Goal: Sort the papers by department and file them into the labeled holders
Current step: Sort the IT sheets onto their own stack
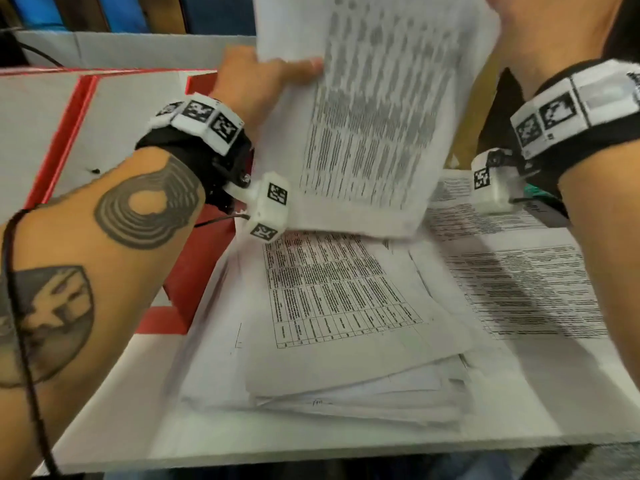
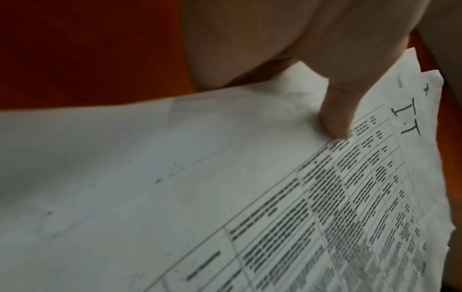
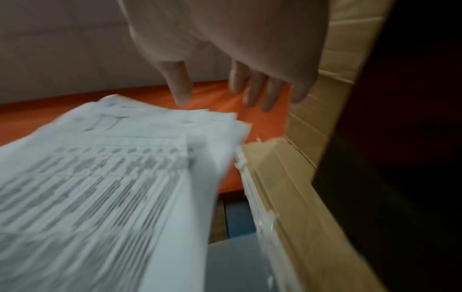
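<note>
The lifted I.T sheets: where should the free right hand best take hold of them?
Probably the right edge near the top, coming from the right. The lifted I.T sheets stand tilted, the left hand pinches only their left edge, and the right hand hovers open beside them.

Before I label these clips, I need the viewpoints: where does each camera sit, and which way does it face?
Head: worn on the head, looking down at the loose paper pile; both forearms, left hand and right hand show.
Left wrist: looks along the left hand; its fingers pinch the raised sheets marked I.T.
Right wrist: looks along the right hand, fingers spread beyond the sheets' top edge, touching nothing seen.
Shared: all three show the raised sheets.
</note>
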`<act>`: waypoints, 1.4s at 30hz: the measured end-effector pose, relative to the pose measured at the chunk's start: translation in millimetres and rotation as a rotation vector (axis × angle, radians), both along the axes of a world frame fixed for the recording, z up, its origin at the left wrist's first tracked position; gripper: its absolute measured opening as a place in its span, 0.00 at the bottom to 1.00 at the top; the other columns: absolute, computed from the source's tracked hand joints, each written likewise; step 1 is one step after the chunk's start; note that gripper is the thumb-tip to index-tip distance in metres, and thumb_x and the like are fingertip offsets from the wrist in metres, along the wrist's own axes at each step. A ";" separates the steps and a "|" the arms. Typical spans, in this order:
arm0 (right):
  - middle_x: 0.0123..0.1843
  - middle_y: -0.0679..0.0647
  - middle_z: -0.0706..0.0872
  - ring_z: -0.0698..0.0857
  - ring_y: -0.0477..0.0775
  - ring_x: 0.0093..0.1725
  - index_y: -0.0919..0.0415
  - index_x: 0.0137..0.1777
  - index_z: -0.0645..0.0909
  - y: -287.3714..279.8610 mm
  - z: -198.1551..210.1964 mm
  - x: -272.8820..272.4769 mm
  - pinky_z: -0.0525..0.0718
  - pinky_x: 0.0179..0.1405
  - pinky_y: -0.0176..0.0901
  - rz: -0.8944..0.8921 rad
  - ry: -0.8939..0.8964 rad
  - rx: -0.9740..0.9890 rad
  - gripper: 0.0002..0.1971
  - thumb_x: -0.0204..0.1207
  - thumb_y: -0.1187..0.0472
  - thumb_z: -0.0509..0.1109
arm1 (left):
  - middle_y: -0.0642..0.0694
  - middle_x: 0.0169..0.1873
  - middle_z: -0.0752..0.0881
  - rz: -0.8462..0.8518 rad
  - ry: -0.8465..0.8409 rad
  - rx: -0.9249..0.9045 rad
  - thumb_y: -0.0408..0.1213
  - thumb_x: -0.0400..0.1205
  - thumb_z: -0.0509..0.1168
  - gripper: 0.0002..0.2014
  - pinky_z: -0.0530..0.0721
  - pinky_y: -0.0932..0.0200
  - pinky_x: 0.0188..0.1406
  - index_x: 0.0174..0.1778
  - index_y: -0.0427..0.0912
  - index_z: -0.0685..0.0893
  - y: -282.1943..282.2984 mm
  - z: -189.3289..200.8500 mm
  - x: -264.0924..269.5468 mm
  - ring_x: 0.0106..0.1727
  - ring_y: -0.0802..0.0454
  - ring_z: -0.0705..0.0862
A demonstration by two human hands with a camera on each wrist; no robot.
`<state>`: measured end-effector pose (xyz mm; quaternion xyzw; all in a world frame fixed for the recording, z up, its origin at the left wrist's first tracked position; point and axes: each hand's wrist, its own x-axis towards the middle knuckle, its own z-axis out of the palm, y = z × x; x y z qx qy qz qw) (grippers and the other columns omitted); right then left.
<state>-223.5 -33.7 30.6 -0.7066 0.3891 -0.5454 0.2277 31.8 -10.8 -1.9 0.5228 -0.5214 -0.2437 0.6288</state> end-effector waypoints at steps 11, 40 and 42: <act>0.60 0.53 0.92 0.93 0.51 0.57 0.63 0.67 0.82 -34.0 -54.8 24.0 0.92 0.61 0.52 0.142 -0.397 0.174 0.24 0.72 0.67 0.83 | 0.58 0.49 0.94 0.000 -0.113 -0.154 0.48 0.80 0.78 0.14 0.88 0.69 0.51 0.58 0.48 0.90 8.0 -18.6 -6.5 0.51 0.68 0.91; 0.52 0.44 0.89 0.89 0.47 0.53 0.49 0.53 0.83 -32.9 -81.1 43.3 0.90 0.57 0.43 0.015 -0.382 0.262 0.12 0.85 0.69 0.67 | 0.52 0.51 0.94 0.111 -0.117 -0.080 0.47 0.78 0.80 0.10 0.92 0.50 0.57 0.52 0.51 0.91 12.6 -60.7 -8.1 0.52 0.59 0.93; 0.50 0.45 0.89 0.89 0.49 0.53 0.51 0.52 0.83 -31.2 -73.0 35.6 0.90 0.60 0.48 -0.002 -0.487 0.278 0.12 0.83 0.71 0.67 | 0.46 0.50 0.94 0.135 -0.208 -0.065 0.49 0.81 0.77 0.13 0.92 0.48 0.54 0.51 0.43 0.91 8.4 -53.8 -14.9 0.49 0.55 0.93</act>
